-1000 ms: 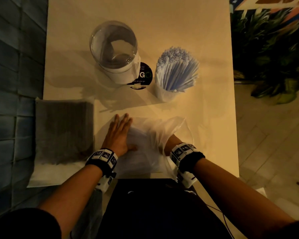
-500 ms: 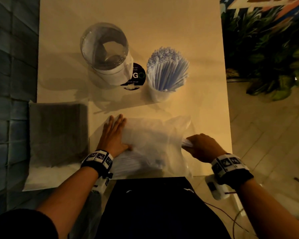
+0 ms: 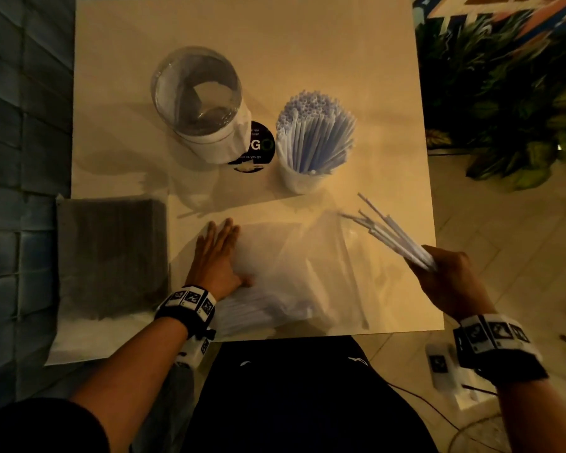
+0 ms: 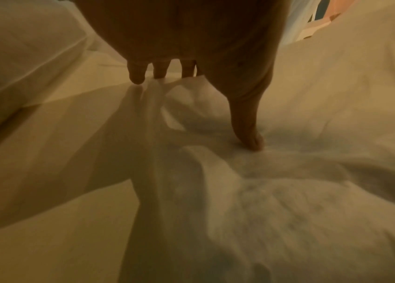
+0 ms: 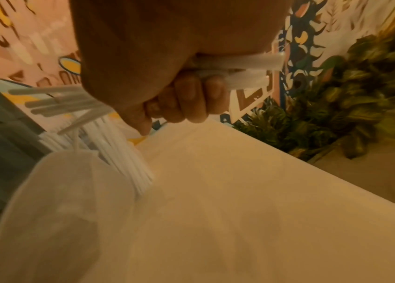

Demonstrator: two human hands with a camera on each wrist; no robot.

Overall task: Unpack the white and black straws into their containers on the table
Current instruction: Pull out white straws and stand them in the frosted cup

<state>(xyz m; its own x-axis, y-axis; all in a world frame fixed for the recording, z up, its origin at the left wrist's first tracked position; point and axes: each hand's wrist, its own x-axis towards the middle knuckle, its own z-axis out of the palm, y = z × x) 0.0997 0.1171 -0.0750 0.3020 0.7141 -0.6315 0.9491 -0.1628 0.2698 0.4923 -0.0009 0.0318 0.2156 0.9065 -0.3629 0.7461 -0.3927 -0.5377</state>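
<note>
My right hand (image 3: 445,276) grips a bunch of white straws (image 3: 389,233) above the table's right edge, their free ends pointing up-left; in the right wrist view the fingers (image 5: 189,99) curl round the white straws (image 5: 240,70). My left hand (image 3: 214,256) lies flat with straight fingers on the clear plastic bag (image 3: 291,273) of white straws near the front edge, and the thumb (image 4: 249,134) presses into the bag (image 4: 264,191). A white cup (image 3: 299,181) packed with white straws (image 3: 317,132) stands behind the bag. A clear glass jar (image 3: 198,96) stands left of it, holding nothing I can see.
A pack of black straws (image 3: 111,256) lies on white wrapping at the table's (image 3: 242,34) left front, partly over the edge. A round black sticker (image 3: 255,148) sits between jar and cup. Green plants (image 3: 510,103) stand right of the table. Cables trail on the floor at right.
My right hand has come out of the bag's mouth holding a bunch of white straws and lifted right and up. The left hand has stayed flat on the bag.
</note>
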